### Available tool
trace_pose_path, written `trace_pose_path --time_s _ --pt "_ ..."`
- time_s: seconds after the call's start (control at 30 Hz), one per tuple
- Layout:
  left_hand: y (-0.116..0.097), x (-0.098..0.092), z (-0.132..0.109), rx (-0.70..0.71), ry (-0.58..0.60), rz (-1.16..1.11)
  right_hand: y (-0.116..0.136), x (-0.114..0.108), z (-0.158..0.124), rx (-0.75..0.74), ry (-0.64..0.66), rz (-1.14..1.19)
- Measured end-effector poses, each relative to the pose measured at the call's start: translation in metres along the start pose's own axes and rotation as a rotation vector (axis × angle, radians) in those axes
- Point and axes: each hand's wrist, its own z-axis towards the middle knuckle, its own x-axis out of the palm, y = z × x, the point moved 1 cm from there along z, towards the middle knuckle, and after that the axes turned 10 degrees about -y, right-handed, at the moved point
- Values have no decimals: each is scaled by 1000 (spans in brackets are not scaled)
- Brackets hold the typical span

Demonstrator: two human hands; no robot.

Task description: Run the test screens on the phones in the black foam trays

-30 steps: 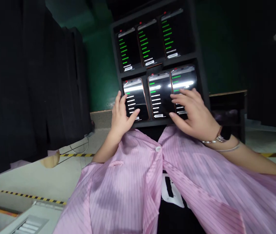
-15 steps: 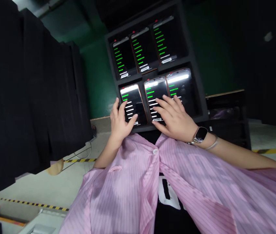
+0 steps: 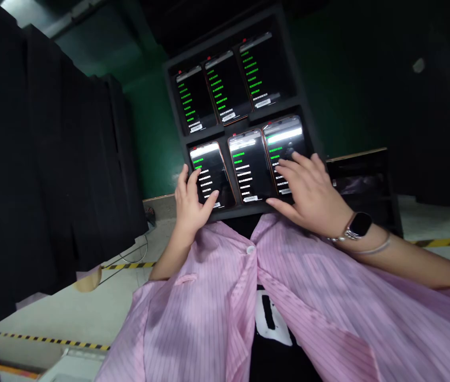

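Swinging the right hand (image 3: 314,196) toward three o'clock since half a second ago, off the middle phone (image 3: 250,167), now spreading fingers and thumb apart over the right phone (image 3: 284,147), at five o'clock in the tray (image 3: 300,79). Keeping the left hand (image 3: 191,204) at eight o'clock, fingers and thumb apart along the left phone (image 3: 213,178), clamping nothing. Leaving a slim gap between left and middle phones, hardly any between middle and right; showing three upper phones (image 3: 227,87) uncovered toward twelve o'clock.

The right hand (image 3: 312,192) has shifted from over the near row's middle phone (image 3: 257,172) to its right-hand phone (image 3: 282,140).
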Motion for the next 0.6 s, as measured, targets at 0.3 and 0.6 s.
trace_pose_path --time_s 0.3,0.6 --pt "-14 -1 85 159 -128 -53 -28 -17 82 3 -189 -22" --pt "7 79 183 228 -156 -157 -65 38 191 284 72 -206"
